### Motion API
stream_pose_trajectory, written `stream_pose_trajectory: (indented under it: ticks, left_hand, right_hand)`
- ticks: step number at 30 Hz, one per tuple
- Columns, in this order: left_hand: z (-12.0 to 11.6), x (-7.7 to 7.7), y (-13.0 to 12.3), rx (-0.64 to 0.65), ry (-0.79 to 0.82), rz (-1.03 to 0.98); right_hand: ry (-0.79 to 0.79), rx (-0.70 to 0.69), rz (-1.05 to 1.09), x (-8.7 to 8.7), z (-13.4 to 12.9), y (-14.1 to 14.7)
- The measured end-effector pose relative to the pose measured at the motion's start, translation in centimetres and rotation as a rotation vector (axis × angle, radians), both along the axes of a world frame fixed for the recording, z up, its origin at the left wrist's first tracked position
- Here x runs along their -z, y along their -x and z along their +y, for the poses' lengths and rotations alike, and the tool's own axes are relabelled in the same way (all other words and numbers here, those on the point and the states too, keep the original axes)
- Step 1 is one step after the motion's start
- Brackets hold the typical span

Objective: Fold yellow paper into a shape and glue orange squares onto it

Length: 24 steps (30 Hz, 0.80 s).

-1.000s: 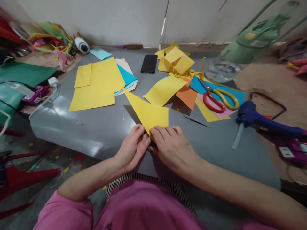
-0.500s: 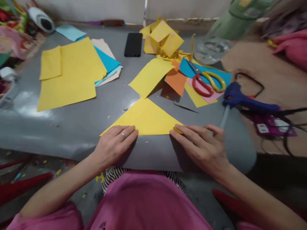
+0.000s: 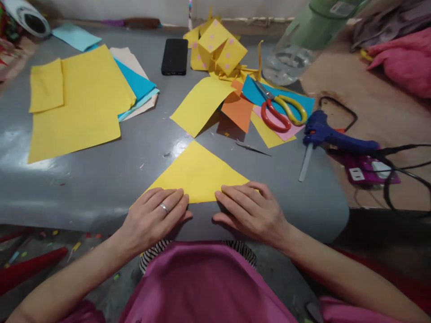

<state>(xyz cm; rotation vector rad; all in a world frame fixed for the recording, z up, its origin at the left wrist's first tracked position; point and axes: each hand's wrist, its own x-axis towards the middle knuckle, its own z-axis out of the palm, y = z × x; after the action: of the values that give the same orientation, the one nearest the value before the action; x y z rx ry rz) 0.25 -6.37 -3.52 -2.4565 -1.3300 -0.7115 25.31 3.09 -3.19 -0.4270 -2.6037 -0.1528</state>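
A folded yellow paper triangle lies flat on the grey table, its point facing away from me and its long folded edge towards me. My left hand, with a ring on one finger, lies flat over the left part of that edge. On the right part rests my right hand, fingers stretched out and pressing down on the paper. Both thumbs show just below the fold. The triangle's left and right corners are partly hidden by my hands.
Yellow sheets lie at the left, a phone at the back. Scissors rest on coloured paper to the right, near tweezers, a blue glue gun and a bottle. The table's front edge is close to my hands.
My right hand has slid left along the fold, closer to my left hand. The thumbs now show below the edge. The camera view has shifted slightly.
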Motion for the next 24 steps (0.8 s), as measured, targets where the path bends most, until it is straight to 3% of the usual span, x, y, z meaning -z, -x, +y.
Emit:
stream_pose_trajectory:
  ticks: [4, 8, 17, 24]
  left_hand:
    - [-0.8, -0.2, 0.4, 0.036, 0.012, 0.009]
    - [-0.3, -0.7, 0.2, 0.039, -0.002, 0.024]
    - [2.3, -0.5, -1.3, -0.258, 0.184, -0.012]
    - [3.4, -1.5, -1.2, -0.325, 0.352, -0.105]
  right_hand:
    - [-0.004, -0.029, -0.001, 0.0, -0.4, -0.2]
    - [-0.026, -0.052, 0.017, -0.1, 0.0, 0.0]
    - [0.110, 0.144, -0.059, -0.6, 2.4, 1.7]
    - [0.323, 0.219, -0.094, -0.5, 3.3, 2.0]
